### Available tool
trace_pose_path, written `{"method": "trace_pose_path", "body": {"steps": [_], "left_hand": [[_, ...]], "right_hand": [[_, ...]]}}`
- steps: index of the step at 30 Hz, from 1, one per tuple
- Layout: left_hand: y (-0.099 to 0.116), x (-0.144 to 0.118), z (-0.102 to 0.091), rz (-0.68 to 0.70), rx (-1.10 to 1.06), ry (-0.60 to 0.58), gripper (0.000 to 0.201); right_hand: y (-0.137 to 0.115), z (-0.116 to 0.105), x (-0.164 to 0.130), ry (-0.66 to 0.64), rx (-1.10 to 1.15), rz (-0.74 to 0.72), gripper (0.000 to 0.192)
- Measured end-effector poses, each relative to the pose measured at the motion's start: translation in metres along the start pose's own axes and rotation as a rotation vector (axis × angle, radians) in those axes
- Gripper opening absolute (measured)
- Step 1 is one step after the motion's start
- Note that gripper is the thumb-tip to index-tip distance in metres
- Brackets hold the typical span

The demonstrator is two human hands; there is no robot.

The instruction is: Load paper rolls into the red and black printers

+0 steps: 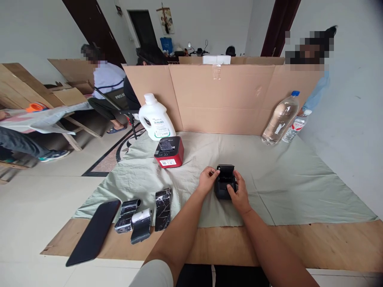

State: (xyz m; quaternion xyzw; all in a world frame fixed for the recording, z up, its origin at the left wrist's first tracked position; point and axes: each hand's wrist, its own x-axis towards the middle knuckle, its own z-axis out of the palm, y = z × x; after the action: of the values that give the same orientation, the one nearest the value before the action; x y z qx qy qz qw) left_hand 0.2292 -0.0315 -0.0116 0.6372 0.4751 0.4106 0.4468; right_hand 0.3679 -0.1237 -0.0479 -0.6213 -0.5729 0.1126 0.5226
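Both hands, the left hand (207,180) and right hand (238,192), clasp a small black label printer (225,183) on the worktop (299,187); rigid, light-looking plastic, best gripped by its sides.

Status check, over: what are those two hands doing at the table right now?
Left hand and right hand both gripping small black printer, lid open. Printer sits on green cloth. Red printer well clear, nothing blocking.

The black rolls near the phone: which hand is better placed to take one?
Probably the left. The left hand is on the side of the small black printer nearer the rolls; the right hand would have to cross over.
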Motion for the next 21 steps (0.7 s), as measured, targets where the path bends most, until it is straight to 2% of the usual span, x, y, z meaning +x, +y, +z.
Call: {"method": "trace_pose_path", "body": {"steps": [4, 9, 11, 14, 16, 21], "left_hand": [[0.0, 0.0, 0.002, 0.191, 0.15, -0.004, 0.015], [0.009, -0.006, 0.005, 0.198, 0.23, -0.035, 0.049], [0.016, -0.009, 0.007, 0.166, 0.303, -0.029, 0.046], [0.03, -0.011, 0.011, 0.174, 0.507, -0.045, 0.028], [0.044, -0.006, 0.012, 0.216, 0.708, -0.152, 0.021], [0.077, 0.019, 0.023, 0.218, 1.202, -0.551, 0.021]], "right_hand": [[0.003, 0.001, 0.001, 0.009, -0.024, -0.024, 0.06], [0.005, 0.0, 0.002, -0.022, -0.02, -0.051, 0.061], [0.006, 0.001, 0.002, -0.012, -0.006, -0.056, 0.061], [0.008, 0.003, 0.001, 0.017, 0.043, -0.048, 0.06], [0.01, 0.005, 0.001, 0.03, 0.078, -0.034, 0.058], [0.017, 0.008, 0.002, 0.053, 0.134, -0.003, 0.054]]}}
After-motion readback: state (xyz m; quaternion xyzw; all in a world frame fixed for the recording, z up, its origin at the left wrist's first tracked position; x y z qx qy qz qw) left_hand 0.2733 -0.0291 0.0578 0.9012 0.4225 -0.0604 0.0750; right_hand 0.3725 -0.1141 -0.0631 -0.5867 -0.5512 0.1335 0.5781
